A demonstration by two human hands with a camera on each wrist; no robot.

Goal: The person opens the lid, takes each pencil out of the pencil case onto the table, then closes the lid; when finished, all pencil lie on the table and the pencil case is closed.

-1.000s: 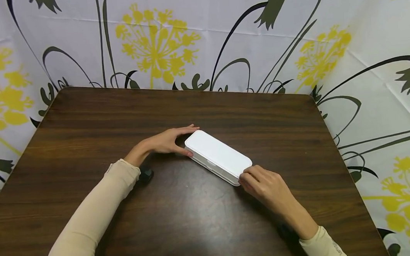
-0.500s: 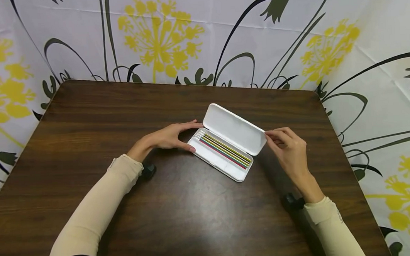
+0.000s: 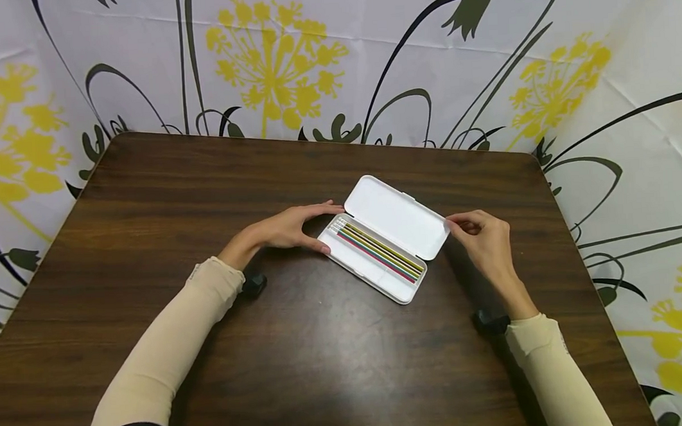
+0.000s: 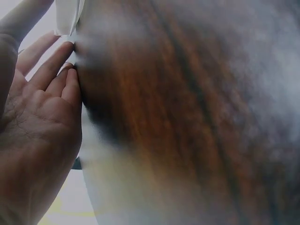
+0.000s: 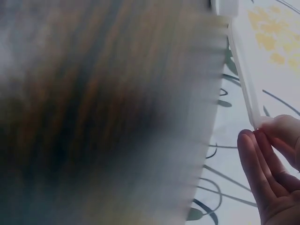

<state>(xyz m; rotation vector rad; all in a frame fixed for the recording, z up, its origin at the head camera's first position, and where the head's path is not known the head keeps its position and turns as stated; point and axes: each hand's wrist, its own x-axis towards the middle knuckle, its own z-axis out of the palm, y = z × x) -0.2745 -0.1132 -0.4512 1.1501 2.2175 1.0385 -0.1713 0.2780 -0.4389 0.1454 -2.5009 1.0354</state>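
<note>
A white pencil case (image 3: pixel 351 253) lies open at a slant on the table, its hinged lid (image 3: pixel 396 216) tilted back on the far side. Inside are several slim pencils (image 3: pixel 380 249) with gold, red, green and dark sides, lying in parallel. My left hand (image 3: pixel 286 227) holds the case's left end between thumb and fingers; in the left wrist view only a white edge (image 4: pixel 69 16) shows near the fingertips. At the lid's right corner, my right hand (image 3: pixel 484 237) pinches the rim between thumb and fingers. That pinch also appears in the right wrist view, on the lid's thin edge (image 5: pixel 246 77).
The dark wood-grain table (image 3: pixel 233 373) stretches around the case on all sides. Behind it and to the right hangs a white cloth (image 3: pixel 400 17) with yellow and grey-green flowers. Small black devices (image 3: pixel 255 286) sit under both wrists.
The lid has swung up and back from closed, uncovering the pencils. My right hand has moved up and away with the lid's corner; my left hand has stayed at the case's left end.
</note>
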